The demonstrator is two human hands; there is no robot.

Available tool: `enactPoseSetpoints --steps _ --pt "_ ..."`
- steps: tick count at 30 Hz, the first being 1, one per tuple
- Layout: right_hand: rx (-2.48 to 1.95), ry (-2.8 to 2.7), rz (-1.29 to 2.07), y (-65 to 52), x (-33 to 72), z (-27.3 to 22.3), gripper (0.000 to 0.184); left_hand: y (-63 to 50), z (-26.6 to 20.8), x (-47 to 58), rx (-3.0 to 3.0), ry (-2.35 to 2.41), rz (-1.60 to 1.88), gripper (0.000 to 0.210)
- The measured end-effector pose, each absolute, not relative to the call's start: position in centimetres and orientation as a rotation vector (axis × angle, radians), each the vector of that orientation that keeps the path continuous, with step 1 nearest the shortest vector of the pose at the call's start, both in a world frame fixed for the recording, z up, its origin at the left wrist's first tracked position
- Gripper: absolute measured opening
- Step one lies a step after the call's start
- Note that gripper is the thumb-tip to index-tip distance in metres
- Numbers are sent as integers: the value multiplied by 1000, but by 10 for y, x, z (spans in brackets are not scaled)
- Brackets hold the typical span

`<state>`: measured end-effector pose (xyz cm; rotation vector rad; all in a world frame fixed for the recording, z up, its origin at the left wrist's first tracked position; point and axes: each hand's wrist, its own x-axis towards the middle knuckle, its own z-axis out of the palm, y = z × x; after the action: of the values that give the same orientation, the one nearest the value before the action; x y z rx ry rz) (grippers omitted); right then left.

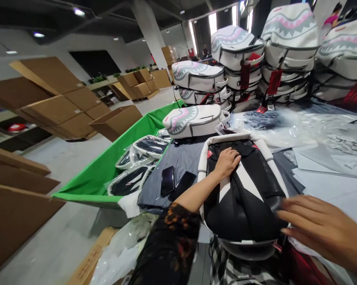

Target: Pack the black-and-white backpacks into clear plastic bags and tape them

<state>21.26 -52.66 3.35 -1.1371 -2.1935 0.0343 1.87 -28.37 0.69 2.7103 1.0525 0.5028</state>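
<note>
1 loose, blurred right hand; 1 left hand, grip unclear, atop a leathery, rounded backpack

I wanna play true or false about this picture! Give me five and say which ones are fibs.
1. The left hand rests on a black backpack panel with white stripes. True.
2. The big fabric bin is bright red. False: the big fabric bin is green.
3. Two dark, rectangular phones lie near each other. True.
4. The right hand lies flat on a brown cardboard box. False: the blurred right hand is at the panel's right edge; whether it touches is hard to tell.
5. White backpacks with pink-and-grey zigzags are piled up behind the panel. True.
</note>
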Motion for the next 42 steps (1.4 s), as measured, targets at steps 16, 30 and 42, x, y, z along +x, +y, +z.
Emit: enactPoseSetpoints --steps 16,30,42 --pt "-1023 -2211 429 -378 167 -79 27 -353 -57 -22 3034 85 41 31" --pt "-685 -2747 82 -434 135 -67 11 -349 -73 -10 2892 829 330 44" --pt "-1432 -2214 -431 -352 190 -45 38 -378 -28 -29 2728 863 156 68"
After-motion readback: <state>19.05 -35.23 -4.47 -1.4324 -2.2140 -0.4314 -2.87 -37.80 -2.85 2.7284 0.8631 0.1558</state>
